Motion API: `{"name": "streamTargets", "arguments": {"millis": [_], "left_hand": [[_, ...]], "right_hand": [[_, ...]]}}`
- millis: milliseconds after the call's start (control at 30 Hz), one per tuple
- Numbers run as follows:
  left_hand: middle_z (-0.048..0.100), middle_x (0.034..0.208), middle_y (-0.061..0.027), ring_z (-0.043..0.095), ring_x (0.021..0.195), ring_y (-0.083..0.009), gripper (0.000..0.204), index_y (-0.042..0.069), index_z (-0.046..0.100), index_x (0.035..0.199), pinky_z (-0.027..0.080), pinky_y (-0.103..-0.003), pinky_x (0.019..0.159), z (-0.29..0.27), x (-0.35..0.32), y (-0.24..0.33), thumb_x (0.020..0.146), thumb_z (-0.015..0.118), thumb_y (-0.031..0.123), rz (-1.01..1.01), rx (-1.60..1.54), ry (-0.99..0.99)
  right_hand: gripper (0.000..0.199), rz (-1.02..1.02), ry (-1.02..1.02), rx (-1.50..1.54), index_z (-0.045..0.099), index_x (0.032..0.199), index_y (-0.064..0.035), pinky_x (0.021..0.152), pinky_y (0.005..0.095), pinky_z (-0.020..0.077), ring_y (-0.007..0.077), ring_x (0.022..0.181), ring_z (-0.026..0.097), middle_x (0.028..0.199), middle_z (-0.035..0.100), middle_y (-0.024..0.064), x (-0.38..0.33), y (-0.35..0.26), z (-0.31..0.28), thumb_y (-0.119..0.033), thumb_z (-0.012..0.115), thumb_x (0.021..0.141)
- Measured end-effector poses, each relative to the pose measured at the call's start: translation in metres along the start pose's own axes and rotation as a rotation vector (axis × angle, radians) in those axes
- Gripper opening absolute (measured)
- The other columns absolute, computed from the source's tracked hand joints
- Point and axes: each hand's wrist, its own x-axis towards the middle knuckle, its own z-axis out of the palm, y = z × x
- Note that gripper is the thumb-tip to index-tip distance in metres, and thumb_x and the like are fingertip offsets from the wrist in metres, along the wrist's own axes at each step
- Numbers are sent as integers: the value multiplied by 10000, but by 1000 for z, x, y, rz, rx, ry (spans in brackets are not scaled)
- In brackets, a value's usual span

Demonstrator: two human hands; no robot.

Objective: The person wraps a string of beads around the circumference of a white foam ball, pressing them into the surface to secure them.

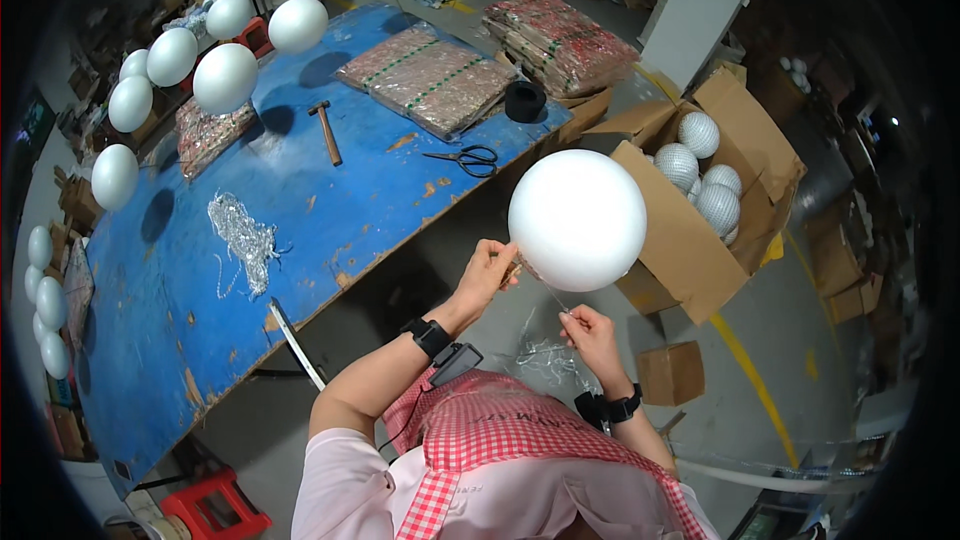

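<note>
Working beside a blue table point(330, 230), with a large white ball point(578, 215) off its right-hand edge.
Meeting the ball's lower left rim with the left hand point(490, 275), nearly closed, its exact hold unclear; pinching, just below the ball, between thumb and forefinger of the curled right hand point(592, 335), a thin thread point(557, 300).

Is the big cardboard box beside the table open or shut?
The box is open: flaps spread, silvery balls visible inside.
</note>
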Motion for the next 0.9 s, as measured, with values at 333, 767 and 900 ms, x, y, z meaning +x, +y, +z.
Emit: {"name": "streamTargets", "arguments": {"millis": [333, 767, 900], "left_hand": [[512, 809, -2, 471, 684, -71, 285, 83, 422, 1024, 391, -214, 616, -6, -7, 5, 947, 528, 336, 142, -15, -177], [561, 765, -13, 502, 639, -72, 273, 76, 433, 1003, 386, -209, 564, -2, -2, 5, 886, 628, 227, 144, 128, -56], [565, 770, -16, 518, 623, -75, 247, 68, 454, 985, 404, -208, 560, -8, 5, 1, 925, 574, 276, 30, -15, -59]], "right_hand": [[168, 67, 16, 38, 613, 789, 7, 482, 198, 395, 43, 534, 528, 622, 602, 2, 6, 7, 4, -136, 635, 874], [171, -11, -353, 72, 657, 897, 2, 550, 193, 429, 47, 603, 537, 701, 641, 17, -26, -40, 5, -140, 566, 920], [202, -5, -226, 121, 640, 868, 14, 554, 195, 437, 58, 596, 541, 697, 639, 34, -13, -42, 2, -136, 525, 938]]}}
